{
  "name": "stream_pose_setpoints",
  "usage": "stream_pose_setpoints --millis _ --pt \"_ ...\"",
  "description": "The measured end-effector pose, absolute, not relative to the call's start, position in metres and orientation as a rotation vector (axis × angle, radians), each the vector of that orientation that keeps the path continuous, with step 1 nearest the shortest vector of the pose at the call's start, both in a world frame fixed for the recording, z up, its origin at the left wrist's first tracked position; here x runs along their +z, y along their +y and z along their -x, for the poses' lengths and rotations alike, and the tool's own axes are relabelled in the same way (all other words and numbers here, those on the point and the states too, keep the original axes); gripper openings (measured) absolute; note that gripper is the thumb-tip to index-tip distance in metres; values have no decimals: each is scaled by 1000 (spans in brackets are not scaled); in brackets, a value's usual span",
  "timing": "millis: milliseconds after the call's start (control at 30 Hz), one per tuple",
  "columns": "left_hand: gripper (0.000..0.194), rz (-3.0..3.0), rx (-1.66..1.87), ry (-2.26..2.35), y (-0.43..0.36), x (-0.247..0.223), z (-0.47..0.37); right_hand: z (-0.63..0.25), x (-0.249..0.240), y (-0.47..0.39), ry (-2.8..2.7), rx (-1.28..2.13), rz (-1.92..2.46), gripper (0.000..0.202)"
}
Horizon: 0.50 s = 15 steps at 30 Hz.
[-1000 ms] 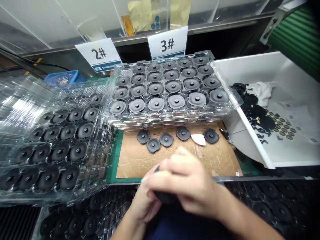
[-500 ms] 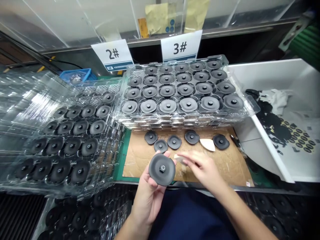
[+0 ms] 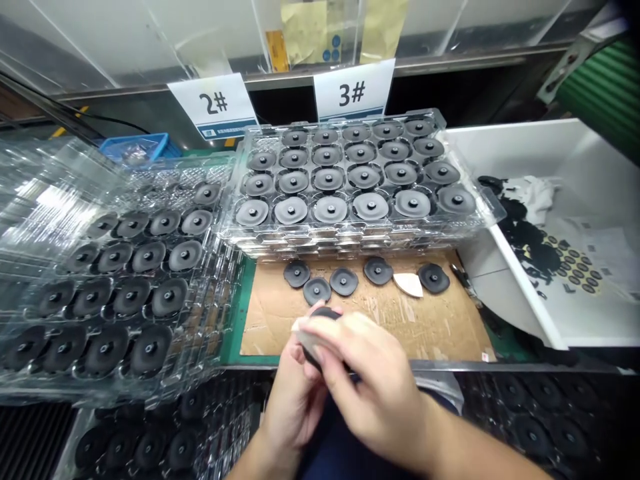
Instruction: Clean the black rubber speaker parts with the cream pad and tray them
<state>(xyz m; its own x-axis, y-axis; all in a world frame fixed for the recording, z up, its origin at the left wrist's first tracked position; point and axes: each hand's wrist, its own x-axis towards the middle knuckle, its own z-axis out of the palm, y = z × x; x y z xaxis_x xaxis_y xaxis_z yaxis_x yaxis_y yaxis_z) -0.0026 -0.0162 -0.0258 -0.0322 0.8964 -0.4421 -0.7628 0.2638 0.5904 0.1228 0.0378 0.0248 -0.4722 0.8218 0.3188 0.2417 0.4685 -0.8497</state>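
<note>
My left hand [image 3: 293,390] is closed around the edge of a black rounded disc [image 3: 327,312] with a small centre stud. Most of that disc is covered by my right hand [image 3: 367,373], which pinches a thin whitish pad [image 3: 309,339] against its upper face. On the cardboard sheet [image 3: 265,327] beyond my hands lie several similar discs, one of them a dark disc [image 3: 343,281] just past my fingers. A white wedge-shaped piece [image 3: 409,285] rests among them, left of another black disc [image 3: 434,278].
A stacked clear tray [image 3: 235,230] of black discs stands behind the cardboard. More filled trays [image 3: 187,293] rise at the left. At the right, a white bin [image 3: 530,293] holds black scraps and a sticker sheet. A pen-like tool [image 3: 465,283] lies beside it.
My right hand has moved left, bringing the whitish pad from beside the disc onto its face. The disc is now mostly hidden. The view has shifted slightly.
</note>
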Motion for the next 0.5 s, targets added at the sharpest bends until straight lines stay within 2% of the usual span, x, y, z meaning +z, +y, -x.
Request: stream_pose_setpoints --millis 133,267,400,500 --pt "57 -145 1344 918 -18 -28 5 -114 30 35 -2178 1212 834 22" --pt "58 -130 1288 833 -20 -30 2 -115 24 37 -2096 891 891 24" --pt "65 -138 1276 849 -19 -27 3 -135 28 30 -2217 1095 760 23" --pt "68 -144 1251 870 -18 -26 1 -148 32 28 -2229 1016 1017 22"
